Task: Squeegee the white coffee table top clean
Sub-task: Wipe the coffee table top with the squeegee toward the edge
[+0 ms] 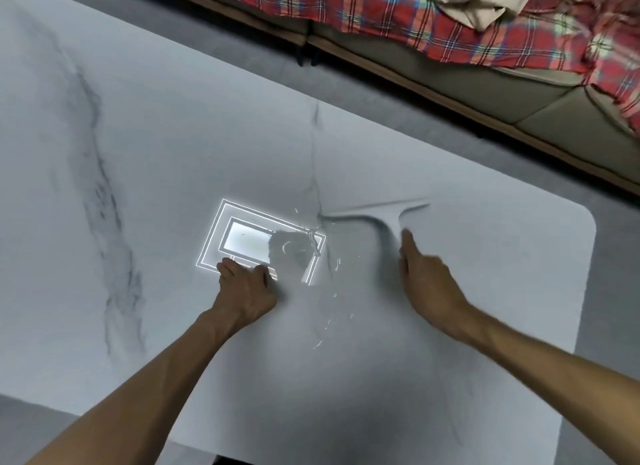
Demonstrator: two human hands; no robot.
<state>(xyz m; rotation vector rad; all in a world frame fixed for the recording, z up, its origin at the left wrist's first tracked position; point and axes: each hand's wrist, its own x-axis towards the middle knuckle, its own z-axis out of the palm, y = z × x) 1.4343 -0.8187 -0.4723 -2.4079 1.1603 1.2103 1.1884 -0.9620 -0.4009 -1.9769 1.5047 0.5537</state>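
The white marble-look coffee table top (173, 153) fills most of the head view, with grey veins and glints of water near its middle. My right hand (429, 284) grips the handle of a white squeegee (377, 215). Its blade lies flat on the table just beyond my fingers, blurred by motion. My left hand (246, 284) rests on the table to the left of the wet patch, fingers curled with the knuckles down and nothing in it. A bright rectangular reflection of a ceiling light (249, 243) shines on the surface beyond my left hand.
A sofa (519, 94) with a red plaid blanket (433, 18) and a beige cloth (485, 0) runs along the top right. Grey floor (381, 94) separates it from the table. The table's rounded right corner (588, 219) lies beyond the squeegee.
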